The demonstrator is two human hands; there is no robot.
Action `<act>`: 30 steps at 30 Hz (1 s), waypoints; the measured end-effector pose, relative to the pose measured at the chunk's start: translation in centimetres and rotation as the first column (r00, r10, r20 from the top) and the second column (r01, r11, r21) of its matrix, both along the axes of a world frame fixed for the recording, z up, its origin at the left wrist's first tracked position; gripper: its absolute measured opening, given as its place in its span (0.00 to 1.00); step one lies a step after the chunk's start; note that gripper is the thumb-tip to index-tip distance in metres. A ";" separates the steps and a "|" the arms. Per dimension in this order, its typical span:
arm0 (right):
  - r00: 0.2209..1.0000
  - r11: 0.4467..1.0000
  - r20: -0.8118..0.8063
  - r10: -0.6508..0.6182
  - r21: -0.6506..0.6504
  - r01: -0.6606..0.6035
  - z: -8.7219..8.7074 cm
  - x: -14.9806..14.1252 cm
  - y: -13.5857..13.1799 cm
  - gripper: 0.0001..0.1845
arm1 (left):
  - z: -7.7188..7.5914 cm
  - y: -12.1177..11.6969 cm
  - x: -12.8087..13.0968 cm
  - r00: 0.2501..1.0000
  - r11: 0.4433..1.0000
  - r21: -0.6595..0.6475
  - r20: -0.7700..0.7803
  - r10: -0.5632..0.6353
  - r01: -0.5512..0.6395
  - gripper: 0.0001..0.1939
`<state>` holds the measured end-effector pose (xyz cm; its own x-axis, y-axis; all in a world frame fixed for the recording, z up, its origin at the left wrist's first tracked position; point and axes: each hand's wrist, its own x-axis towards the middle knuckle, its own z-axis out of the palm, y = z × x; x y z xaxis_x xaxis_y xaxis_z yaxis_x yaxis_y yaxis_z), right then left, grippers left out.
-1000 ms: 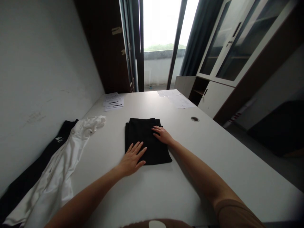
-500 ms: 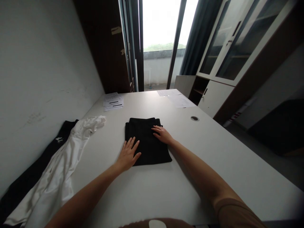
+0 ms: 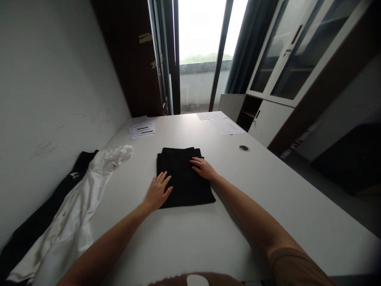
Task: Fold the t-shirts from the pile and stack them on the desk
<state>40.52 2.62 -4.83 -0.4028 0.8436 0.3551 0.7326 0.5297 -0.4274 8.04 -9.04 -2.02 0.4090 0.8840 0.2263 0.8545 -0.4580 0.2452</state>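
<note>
A folded black garment (image 3: pixel 183 174) lies flat in the middle of the white table (image 3: pixel 268 190). My left hand (image 3: pixel 157 191) rests flat on its near left edge, fingers stretched out and together. My right hand (image 3: pixel 203 168) lies flat on its right side, fingers extended toward the left. Neither hand holds anything.
A white garment (image 3: pixel 77 198) lies crumpled along the table's left side, over a black garment (image 3: pixel 44 210) against the wall. Paper sheets (image 3: pixel 142 128) sit at the far left, more papers (image 3: pixel 222 123) at the far right. A cable hole (image 3: pixel 244 148) is right of the folded cloth. Cabinets stand to the right.
My left hand has slid leftward across the folded black garment to its left edge. My right hand has stayed in place.
</note>
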 end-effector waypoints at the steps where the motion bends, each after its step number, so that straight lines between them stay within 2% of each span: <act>1: 1.000 1.000 0.000 0.001 0.000 -0.001 0.0 0.0 0.0 0.23 | 0.0 0.1 0.0 1.000 1.000 0.019 0.009 0.012 -0.012 0.28; 3: 1.000 1.000 0.000 0.006 -0.001 -0.006 0.0 0.0 0.0 0.23 | -0.1 0.2 -0.1 1.000 0.999 0.033 0.004 0.020 -0.020 0.29; 7: 1.000 1.000 -0.004 0.004 -0.005 -0.004 0.0 0.0 0.0 0.23 | -0.4 0.3 -0.2 0.999 1.000 -0.028 -0.049 -0.006 0.005 0.31; 10: 1.000 1.000 0.000 0.000 -0.009 0.000 0.2 0.0 -0.1 0.23 | -0.1 0.1 -0.2 0.999 1.000 0.002 -0.033 -0.011 0.011 0.33; 13: 1.000 1.000 -0.001 -0.001 -0.014 0.001 0.3 -0.1 -0.2 0.23 | 0.4 -0.1 0.0 0.995 0.995 0.039 -0.008 -0.095 0.096 0.33; 17: 1.000 1.000 -0.007 -0.008 -0.015 0.008 0.4 -0.1 -0.2 0.23 | 0.7 -0.6 0.2 0.972 0.973 -0.028 -0.034 -0.232 0.231 0.32; 22: 1.000 1.000 -0.001 0.002 -0.004 -0.002 0.3 0.0 -0.1 0.23 | 1.4 -1.0 0.5 0.979 0.979 0.048 0.027 -0.201 0.200 0.32; 27: 1.000 1.000 -0.006 -0.007 -0.006 0.007 0.3 0.0 -0.1 0.23 | 1.8 -1.1 0.6 0.952 0.951 -0.034 -0.018 -0.307 0.306 0.32; 30: 1.000 1.000 -0.001 -0.006 -0.007 0.006 0.2 0.0 -0.1 0.23 | 2.1 -1.4 0.7 0.952 0.952 0.007 -0.010 -0.306 0.306 0.33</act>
<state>40.55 2.53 -4.63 -0.3975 0.8483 0.3497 0.7353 0.5225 -0.4317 8.77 -10.40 0.07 0.6615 0.7141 0.2290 0.6749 -0.7000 0.2336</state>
